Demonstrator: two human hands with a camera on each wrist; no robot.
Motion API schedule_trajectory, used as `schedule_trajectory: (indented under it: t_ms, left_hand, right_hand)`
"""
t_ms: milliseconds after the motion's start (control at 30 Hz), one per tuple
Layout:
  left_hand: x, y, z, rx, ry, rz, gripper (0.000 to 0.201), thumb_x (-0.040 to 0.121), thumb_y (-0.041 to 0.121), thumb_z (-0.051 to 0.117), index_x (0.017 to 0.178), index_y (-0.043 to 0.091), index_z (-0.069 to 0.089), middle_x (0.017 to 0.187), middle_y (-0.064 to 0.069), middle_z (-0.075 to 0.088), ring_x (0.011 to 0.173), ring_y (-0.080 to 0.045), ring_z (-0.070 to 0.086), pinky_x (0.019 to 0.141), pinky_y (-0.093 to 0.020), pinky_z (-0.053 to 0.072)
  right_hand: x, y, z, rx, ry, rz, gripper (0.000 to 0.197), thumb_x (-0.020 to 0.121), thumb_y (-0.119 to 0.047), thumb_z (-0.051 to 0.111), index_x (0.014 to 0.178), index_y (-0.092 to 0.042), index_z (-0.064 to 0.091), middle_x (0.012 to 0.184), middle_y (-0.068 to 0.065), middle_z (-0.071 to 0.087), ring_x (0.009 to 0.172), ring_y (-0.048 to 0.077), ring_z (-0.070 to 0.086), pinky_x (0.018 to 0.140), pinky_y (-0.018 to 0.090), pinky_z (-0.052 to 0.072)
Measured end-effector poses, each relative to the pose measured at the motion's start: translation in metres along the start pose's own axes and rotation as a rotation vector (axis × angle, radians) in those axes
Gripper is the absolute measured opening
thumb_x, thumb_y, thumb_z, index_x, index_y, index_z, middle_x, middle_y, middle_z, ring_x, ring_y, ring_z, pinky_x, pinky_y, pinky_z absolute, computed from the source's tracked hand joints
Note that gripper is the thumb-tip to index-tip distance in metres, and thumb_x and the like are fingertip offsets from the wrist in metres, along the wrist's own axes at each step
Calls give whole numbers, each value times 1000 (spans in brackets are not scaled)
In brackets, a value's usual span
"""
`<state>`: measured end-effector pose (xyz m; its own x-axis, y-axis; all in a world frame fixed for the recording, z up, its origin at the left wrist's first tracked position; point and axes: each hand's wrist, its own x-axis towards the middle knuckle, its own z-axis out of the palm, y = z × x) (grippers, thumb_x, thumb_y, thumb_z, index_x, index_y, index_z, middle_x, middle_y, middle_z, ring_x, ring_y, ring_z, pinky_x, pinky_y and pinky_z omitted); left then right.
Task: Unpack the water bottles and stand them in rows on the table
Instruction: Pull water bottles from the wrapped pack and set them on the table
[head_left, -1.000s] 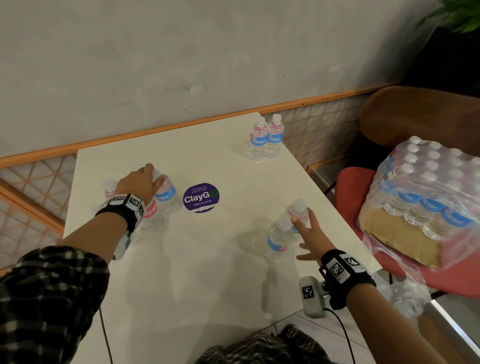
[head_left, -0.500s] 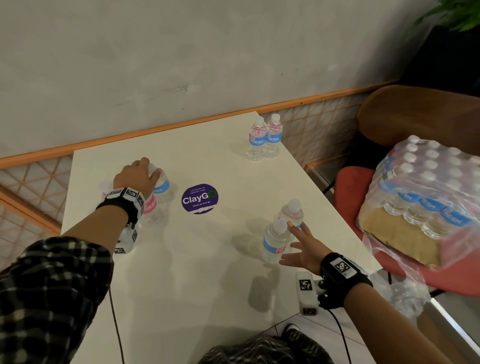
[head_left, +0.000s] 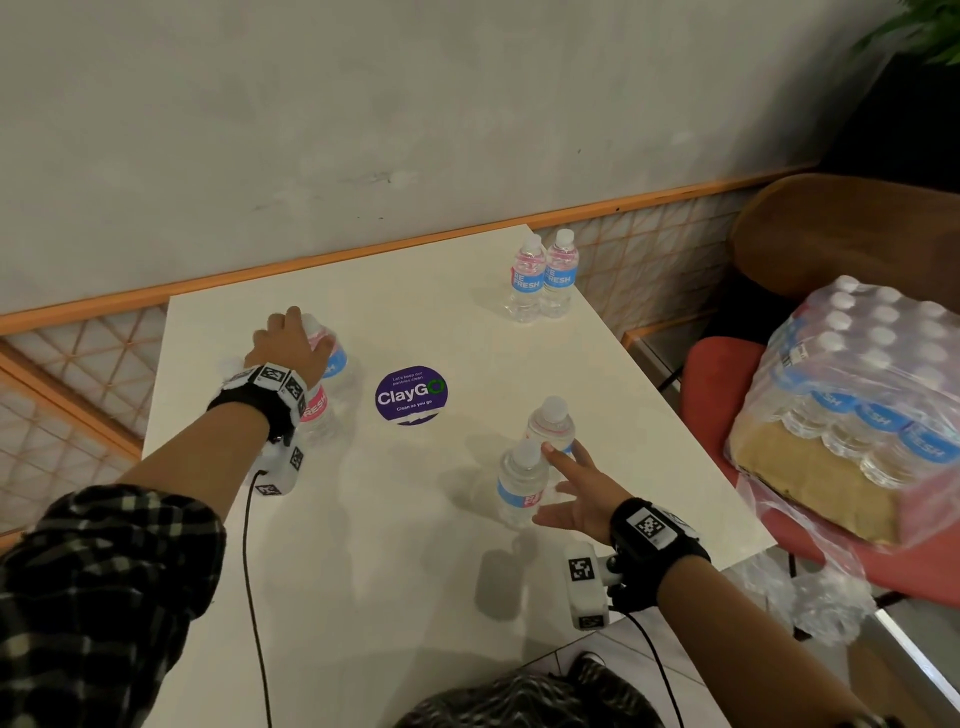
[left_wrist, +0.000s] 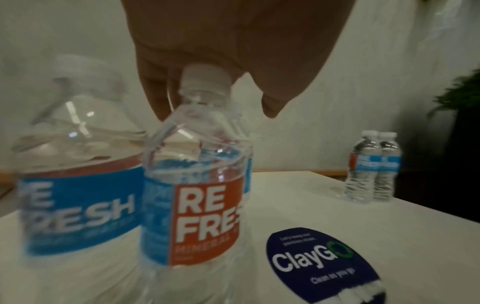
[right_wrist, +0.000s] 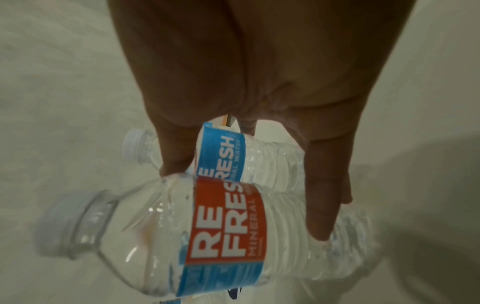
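Clear "Refresh" water bottles stand on the white table (head_left: 415, 571). My left hand (head_left: 284, 340) reaches over a group of three at the left and grips the cap (left_wrist: 205, 78) of the red-labelled bottle (left_wrist: 205, 216); a blue-labelled bottle (left_wrist: 78, 205) stands against it. My right hand (head_left: 571, 493) is spread open beside a pair near the right edge, the near bottle (head_left: 519, 486) and the far bottle (head_left: 553, 423). Its straight fingers (right_wrist: 322, 216) touch the near bottle's side. Another pair (head_left: 543, 278) stands at the far right corner.
A torn plastic-wrapped pack of bottles (head_left: 857, 395) lies on a red chair (head_left: 717, 364) to the right of the table. A round purple ClayGo sticker (head_left: 411, 395) marks the table's middle. A wall with an orange rail (head_left: 363, 254) borders the far edge.
My left hand has slid its bottle away from me, past the sticker toward the far edge. My right hand has sunk slightly beside its pair, which has stayed put.
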<state>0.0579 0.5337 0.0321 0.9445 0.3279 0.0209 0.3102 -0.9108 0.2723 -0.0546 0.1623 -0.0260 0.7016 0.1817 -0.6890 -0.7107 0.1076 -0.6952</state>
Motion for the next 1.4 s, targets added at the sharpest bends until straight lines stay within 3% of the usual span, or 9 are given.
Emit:
schedule_trajectory:
  t_ms: [133, 267, 400, 633, 800, 1000, 1167, 1267, 1400]
  left_hand:
    - [-35, 50, -8, -25, 140, 294, 61, 93, 47, 47, 141, 12, 34, 140, -14, 38, 126, -34, 38, 92, -49, 46]
    - [-107, 110, 12, -97, -27, 642, 69, 87, 63, 38, 141, 20, 37, 133, -5, 42, 120, -25, 42, 90, -42, 50]
    - [-158, 145, 34, -94, -47, 726, 78, 80, 71, 43, 139, 21, 35, 127, 0, 43, 112, -20, 46, 82, -37, 51]
    - [-159, 175, 53, 62, -114, 622, 73, 89, 60, 41, 147, 21, 22, 125, -5, 45, 101, -27, 52, 68, -37, 47]
    - [-140, 181, 49, 0, -218, 628, 47, 95, 53, 39, 122, 15, 45, 112, -5, 58, 101, -27, 57, 73, -35, 44]
    - [-121, 132, 39, -104, -237, 485, 51, 92, 59, 42, 115, 15, 51, 105, -3, 63, 95, -25, 58, 73, -33, 43]
    - [-98, 77, 23, -63, -160, 403, 45, 90, 56, 46, 112, 18, 54, 102, -3, 65, 88, -22, 59, 69, -30, 41]
    - [-86, 44, 11, -14, -134, 362, 51, 91, 56, 46, 119, 15, 53, 105, -7, 66, 94, -28, 61, 72, -34, 45]
    - [-72, 8, 0, 60, -111, 259, 56, 89, 59, 45, 123, 15, 52, 105, -9, 66, 94, -30, 61, 71, -34, 44]
  right_hand:
    - [1, -2, 7, 20, 2, -31, 75, 83, -39, 67, 144, -43, 24, 150, 16, 22, 87, 22, 62, 88, 51, 53]
    - [0, -4, 22, 61, 34, -81, 61, 86, -30, 65, 136, -41, 31, 132, 8, 37, 84, 19, 60, 93, 49, 51]
    - [3, 0, 24, 48, 16, -136, 47, 93, -18, 57, 131, -36, 38, 110, -1, 56, 86, 15, 60, 95, 48, 50]
    - [8, 8, 1, 134, 58, -42, 69, 92, -8, 56, 145, -38, 24, 138, 15, 38, 85, 37, 60, 78, 44, 56]
    - [4, 11, -15, 141, 94, -6, 63, 94, -9, 53, 145, -34, 27, 137, 8, 43, 109, 42, 53, 83, 46, 53]
    - [6, 20, -46, -60, 355, -71, 51, 91, -12, 59, 139, -18, 41, 127, 10, 52, 109, 29, 51, 87, 42, 48]
    - [13, 30, -75, -947, 622, 16, 76, 81, -46, 65, 146, -34, 27, 156, 10, 16, 141, 33, 17, 114, 48, 22]
    - [13, 39, -79, -1028, 584, 122, 87, 77, -49, 69, 146, -45, 16, 158, 5, -10, 144, 36, -8, 115, 57, 13]
    - [16, 39, -75, -1055, 563, 156, 91, 78, -48, 69, 146, -48, 8, 156, 5, -21, 142, 39, -17, 114, 60, 9]
